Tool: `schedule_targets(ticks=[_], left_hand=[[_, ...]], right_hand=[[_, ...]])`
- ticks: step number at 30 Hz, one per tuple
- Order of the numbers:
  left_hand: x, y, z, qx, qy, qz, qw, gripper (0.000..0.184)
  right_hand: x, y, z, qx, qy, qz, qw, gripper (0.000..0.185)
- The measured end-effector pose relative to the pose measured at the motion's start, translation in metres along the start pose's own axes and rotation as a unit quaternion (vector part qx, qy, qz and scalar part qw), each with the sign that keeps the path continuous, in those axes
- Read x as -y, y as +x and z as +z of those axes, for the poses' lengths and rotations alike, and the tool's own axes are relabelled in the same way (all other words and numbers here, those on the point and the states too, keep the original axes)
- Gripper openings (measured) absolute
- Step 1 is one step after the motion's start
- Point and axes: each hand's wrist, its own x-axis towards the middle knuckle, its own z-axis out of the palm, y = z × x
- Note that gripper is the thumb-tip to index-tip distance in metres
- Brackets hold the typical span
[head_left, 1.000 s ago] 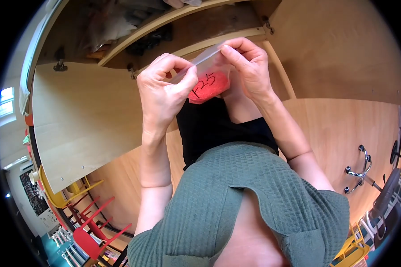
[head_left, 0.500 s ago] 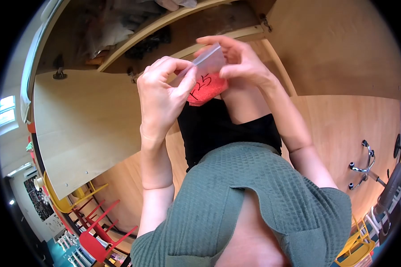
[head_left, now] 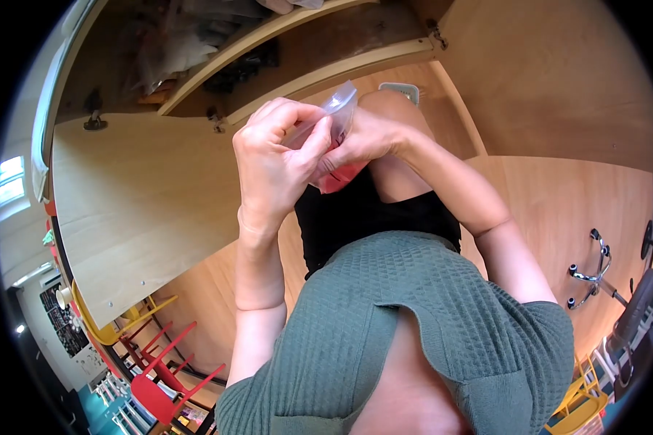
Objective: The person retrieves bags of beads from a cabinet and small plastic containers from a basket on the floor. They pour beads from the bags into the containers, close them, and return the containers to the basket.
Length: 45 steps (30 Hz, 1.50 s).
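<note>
A clear zip-lock bag [head_left: 342,176] with red contents is held up over my lap. My left hand [head_left: 277,156] pinches its upper edge between thumb and fingers. My right hand [head_left: 368,138] is closed around the bag's other side, its thumb across the front. Dark handwriting on the bag is mostly covered by the fingers. The top corner of the bag sticks up between both hands. Whether its seal is open, I cannot tell.
Ahead is a low cabinet with its left door [head_left: 145,210] and right door [head_left: 544,87] swung open. Plastic bags [head_left: 189,47] lie on its shelf. A pale basket [head_left: 406,90] stands beyond my knee. Red chair [head_left: 152,397] at lower left; office chair base [head_left: 593,270] at right.
My right hand, spread beside the bag before, has closed on it and covers most of the writing. The bag and my left hand have shifted slightly right and down.
</note>
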Motion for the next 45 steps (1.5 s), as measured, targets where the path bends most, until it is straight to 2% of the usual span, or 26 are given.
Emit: schedule_targets(ticks=[7,10,12,18,24,28,31,34,40,45], left_hand=[[0.004,-0.002,0.004,0.016,-0.032,-0.017,0.999,0.009],[0.001,0.0,0.003,0.031,-0.016,-0.006,0.999,0.01],[-0.005,0.005,0.002,0.045,0.006,0.01,0.999,0.01],[-0.002,0.001,0.004,0.057,-0.057,-0.065,0.995,0.011],[0.004,-0.005,0.012,0.022,-0.124,-0.137,0.983,0.008],[0.007,-0.007,0.013,0.032,-0.1,-0.127,0.986,0.009],[0.008,-0.009,0.014,0.03,-0.091,-0.125,0.988,0.01],[0.008,-0.009,0.015,0.029,-0.093,-0.124,0.987,0.01],[0.01,-0.01,0.015,0.029,-0.096,-0.114,0.988,0.009],[0.011,-0.01,0.016,0.032,-0.107,-0.118,0.987,0.009]], right_hand=[[-0.002,-0.003,-0.001,-0.018,0.015,0.025,0.999,0.018],[-0.006,-0.003,-0.003,-0.022,0.068,0.062,0.996,0.019],[-0.007,0.0,-0.001,-0.026,0.026,0.05,0.998,0.021],[-0.008,0.002,0.002,-0.033,0.003,0.041,0.999,0.022],[-0.015,0.005,0.001,-0.03,-0.009,0.047,0.998,0.021],[-0.017,0.007,0.003,-0.036,0.01,0.047,0.998,0.02],[-0.036,0.011,0.003,-0.047,0.005,-0.001,0.999,0.02],[-0.017,0.007,0.006,-0.029,0.027,0.043,0.998,0.022],[-0.021,0.008,0.009,-0.04,0.045,0.038,0.997,0.022],[-0.028,0.008,0.008,-0.013,0.064,0.034,0.997,0.014]])
